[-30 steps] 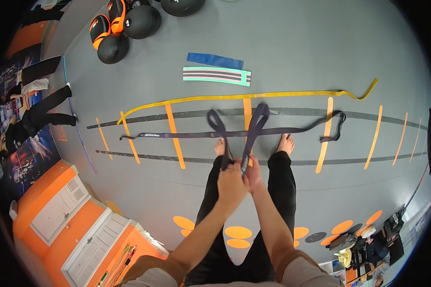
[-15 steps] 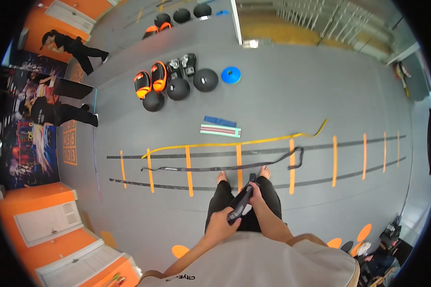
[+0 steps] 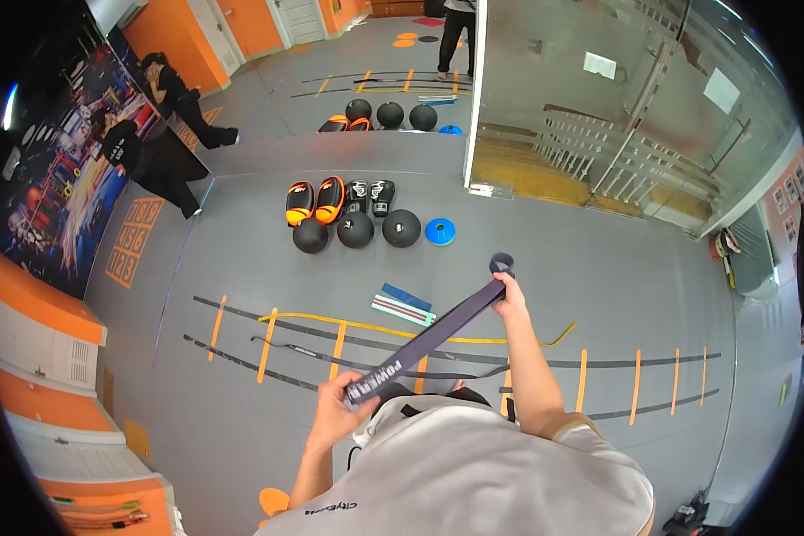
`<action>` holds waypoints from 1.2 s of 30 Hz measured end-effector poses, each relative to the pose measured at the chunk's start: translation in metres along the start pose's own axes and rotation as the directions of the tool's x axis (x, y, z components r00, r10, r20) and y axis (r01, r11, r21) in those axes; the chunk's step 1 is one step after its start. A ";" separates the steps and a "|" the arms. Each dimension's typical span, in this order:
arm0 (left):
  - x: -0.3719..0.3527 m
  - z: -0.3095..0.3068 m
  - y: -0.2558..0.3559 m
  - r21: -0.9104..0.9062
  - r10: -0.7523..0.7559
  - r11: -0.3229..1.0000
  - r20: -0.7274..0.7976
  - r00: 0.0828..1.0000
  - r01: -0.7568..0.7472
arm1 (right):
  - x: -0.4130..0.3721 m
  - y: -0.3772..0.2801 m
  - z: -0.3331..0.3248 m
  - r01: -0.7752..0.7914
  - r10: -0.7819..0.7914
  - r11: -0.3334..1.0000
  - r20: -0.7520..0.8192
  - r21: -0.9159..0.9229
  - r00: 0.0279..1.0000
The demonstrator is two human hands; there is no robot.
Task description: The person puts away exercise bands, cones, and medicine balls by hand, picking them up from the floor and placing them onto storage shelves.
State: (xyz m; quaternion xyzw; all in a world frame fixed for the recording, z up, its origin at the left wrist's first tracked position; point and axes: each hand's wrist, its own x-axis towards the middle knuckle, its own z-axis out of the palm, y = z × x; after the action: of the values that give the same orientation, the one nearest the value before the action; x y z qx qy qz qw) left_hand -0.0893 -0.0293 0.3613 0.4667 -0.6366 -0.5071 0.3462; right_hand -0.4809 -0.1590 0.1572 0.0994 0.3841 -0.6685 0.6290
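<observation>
A wide, dark purple resistance band (image 3: pixel 438 335) with white lettering stretches diagonally in front of my body. Its lower-left end is gripped by my left hand (image 3: pixel 335 411), fingers closed round it near my waist. Farther out and higher, my right hand (image 3: pixel 511 297) holds the other end, where a short loop of the band curls above the fingers. Below on the floor lie a thin yellow band (image 3: pixel 375 324) and a narrow black band (image 3: pixel 308 354), partly hidden behind the purple one. A blue band (image 3: pixel 408 297) and a striped mint band (image 3: pixel 403 310) rest side by side beyond them.
A floor ladder with orange rungs (image 3: pixel 583 381) runs across under me. Black balls (image 3: pixel 355 230), orange-black pads (image 3: pixel 330 199), black gloves (image 3: pixel 381 196) and blue cones (image 3: pixel 439 232) stand before the mirror. A person in black (image 3: pixel 147 165) leans at the left wall. Glass panels (image 3: pixel 590 116) stand right.
My hands have moved apart and up, my right hand forward to the right and my left toward the left. The bunched band is now drawn out between them. My view has tilted upward.
</observation>
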 end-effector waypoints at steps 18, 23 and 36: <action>0.094 -0.181 -0.036 -0.506 0.090 0.834 -0.269 0.959 -0.220 | -0.225 0.078 0.122 0.542 -0.544 0.829 0.427 0.140 0.722; 0.128 -0.183 -0.022 -0.485 0.084 0.865 -0.112 0.990 -0.128 | -0.287 0.102 0.152 0.737 -0.643 0.639 0.374 -0.219 0.668; 0.098 -0.094 0.096 -0.146 0.505 0.860 0.110 0.856 -0.488 | -0.366 0.159 0.185 0.828 -0.717 0.230 0.486 -0.512 0.500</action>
State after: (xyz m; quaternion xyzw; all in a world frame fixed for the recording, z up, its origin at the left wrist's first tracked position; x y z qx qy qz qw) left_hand -0.0584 -0.1474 0.4746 0.2281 -0.7292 -0.4680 0.4440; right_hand -0.2010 0.0167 0.4475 -0.3975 0.5529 -0.6966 0.2261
